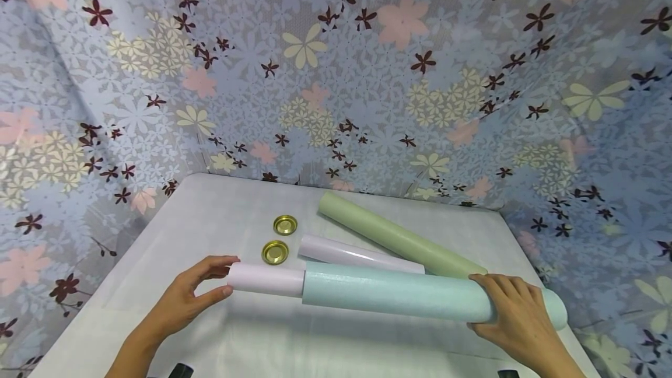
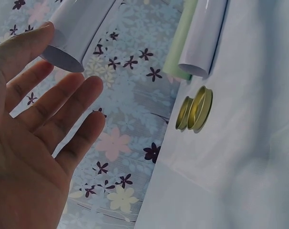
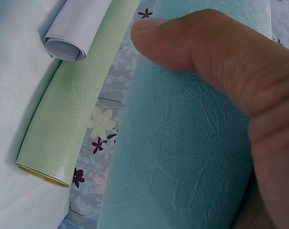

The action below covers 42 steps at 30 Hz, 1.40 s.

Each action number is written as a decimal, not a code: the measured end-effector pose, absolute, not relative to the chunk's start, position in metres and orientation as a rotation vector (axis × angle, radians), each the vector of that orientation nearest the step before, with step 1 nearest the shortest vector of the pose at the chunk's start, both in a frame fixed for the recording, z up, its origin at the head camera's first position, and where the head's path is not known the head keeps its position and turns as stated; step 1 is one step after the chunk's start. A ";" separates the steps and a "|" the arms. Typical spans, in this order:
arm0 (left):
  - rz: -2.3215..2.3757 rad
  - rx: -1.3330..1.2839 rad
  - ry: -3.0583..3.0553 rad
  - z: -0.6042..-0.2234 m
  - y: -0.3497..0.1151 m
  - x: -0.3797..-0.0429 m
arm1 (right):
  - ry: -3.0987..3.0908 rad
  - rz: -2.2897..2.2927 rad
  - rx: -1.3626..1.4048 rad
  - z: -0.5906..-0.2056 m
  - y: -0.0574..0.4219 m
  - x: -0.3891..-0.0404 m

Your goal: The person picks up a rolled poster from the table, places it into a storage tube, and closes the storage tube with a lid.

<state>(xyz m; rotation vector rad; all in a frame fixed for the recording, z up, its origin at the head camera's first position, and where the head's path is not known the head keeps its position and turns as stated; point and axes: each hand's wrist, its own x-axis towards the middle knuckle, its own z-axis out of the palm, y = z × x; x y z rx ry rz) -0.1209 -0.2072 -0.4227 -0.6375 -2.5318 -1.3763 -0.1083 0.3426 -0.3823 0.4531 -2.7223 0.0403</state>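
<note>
A light teal cardboard tube (image 1: 394,293) is held level above the table, my right hand (image 1: 517,319) gripping it near its rounded right end. In the right wrist view the thumb (image 3: 182,40) lies across its textured surface. A rolled sheet of white paper (image 1: 268,280) sticks out of the tube's left end. At the roll's free end is my left hand (image 1: 191,290), thumb and forefinger at either side of the rim. The left wrist view shows its fingers (image 2: 82,102) spread and loosely bent, the thumb beside the roll's open edge.
Behind the tube, a second white paper roll (image 1: 357,254) and a green tube (image 1: 399,235) lie on the white-covered table (image 1: 226,209). Two gold-coloured metal caps (image 1: 285,224) sit left of them. Flower-patterned cloth (image 1: 336,74) hangs around the table.
</note>
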 end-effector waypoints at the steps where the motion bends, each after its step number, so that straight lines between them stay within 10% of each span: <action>1: -1.385 -0.637 -2.532 -0.423 -0.207 -0.121 | -2.721 0.040 0.452 -0.383 0.343 -0.108; 42: -1.349 -0.635 -2.495 -0.427 -0.196 -0.116 | -2.679 0.002 0.450 -0.395 0.340 -0.103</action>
